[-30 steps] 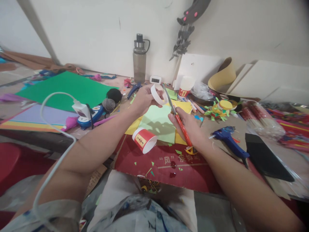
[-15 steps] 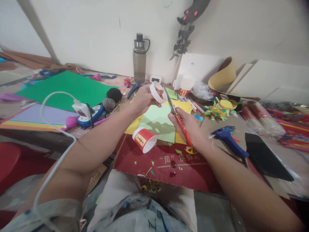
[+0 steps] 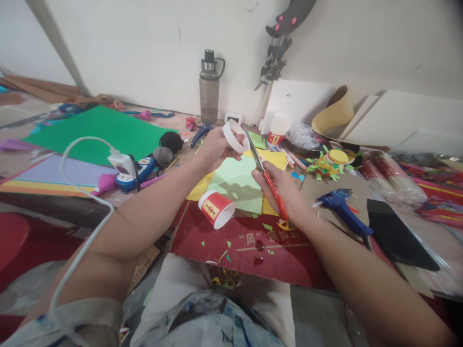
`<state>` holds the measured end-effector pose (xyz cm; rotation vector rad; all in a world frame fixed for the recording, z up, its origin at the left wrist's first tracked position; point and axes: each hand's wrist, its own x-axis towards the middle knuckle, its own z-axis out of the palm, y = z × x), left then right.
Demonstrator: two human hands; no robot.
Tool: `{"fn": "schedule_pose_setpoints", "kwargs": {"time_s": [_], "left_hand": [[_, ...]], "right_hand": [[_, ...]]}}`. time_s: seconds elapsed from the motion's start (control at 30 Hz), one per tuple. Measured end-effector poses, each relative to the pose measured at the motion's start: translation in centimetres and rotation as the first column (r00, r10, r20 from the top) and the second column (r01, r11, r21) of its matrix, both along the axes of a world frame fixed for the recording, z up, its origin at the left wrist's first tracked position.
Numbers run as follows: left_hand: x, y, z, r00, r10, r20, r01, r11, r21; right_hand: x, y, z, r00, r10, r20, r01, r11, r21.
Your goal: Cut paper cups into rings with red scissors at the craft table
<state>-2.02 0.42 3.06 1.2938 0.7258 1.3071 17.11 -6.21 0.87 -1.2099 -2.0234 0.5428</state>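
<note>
While the left hand [image 3: 214, 148] pinches a white paper ring [image 3: 230, 138] between thumb and fingers, the right hand [image 3: 287, 190] grips red-handled scissors [image 3: 272, 184], blades pointing up and away from the body. Blade tips at the ring's right edge; whether they touch it, cannot tell. Ring held aloft, above pale green paper [image 3: 235, 185]. Nearer the body than the left hand: red paper cup [image 3: 213, 210], tipped on its side, on red cardboard [image 3: 217, 246]. Right of the right hand: blue glue gun [image 3: 343, 211]. Beyond the left hand: water bottle [image 3: 209, 96], upright.
</note>
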Motion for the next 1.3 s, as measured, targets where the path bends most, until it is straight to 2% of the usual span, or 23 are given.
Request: {"fn": "schedule_pose_setpoints", "kwargs": {"time_s": [0.2, 0.37, 0.47, 0.87, 1.3], "left_hand": [[-0.18, 0.31, -0.31, 1.000, -0.022, 0.012, 0.022, 1.000, 0.004], [-0.36, 0.29, -0.28, 0.995, 0.083, 0.057, -0.086, 0.995, 0.058], [-0.43, 0.23, -0.19, 0.993, 0.107, 0.058, -0.112, 0.991, 0.074], [-0.07, 0.05, -0.26, 0.999, 0.029, -0.023, -0.028, 0.998, 0.050], [-0.27, 0.12, -0.12, 1.000, -0.009, 0.016, 0.008, 0.999, 0.045]], "right_hand": [[-0.01, -0.11, 0.13, 1.000, 0.001, 0.009, -0.001, 1.000, 0.001], [0.05, -0.02, 0.01, 1.000, 0.005, 0.030, -0.005, 1.000, -0.006], [0.07, 0.10, -0.07, 0.999, 0.010, 0.040, -0.010, 1.000, 0.005], [0.11, 0.36, -0.06, 1.000, 0.020, 0.020, -0.020, 1.000, -0.005], [0.07, 0.10, 0.07, 0.999, 0.007, 0.039, -0.007, 1.000, 0.010]]}}
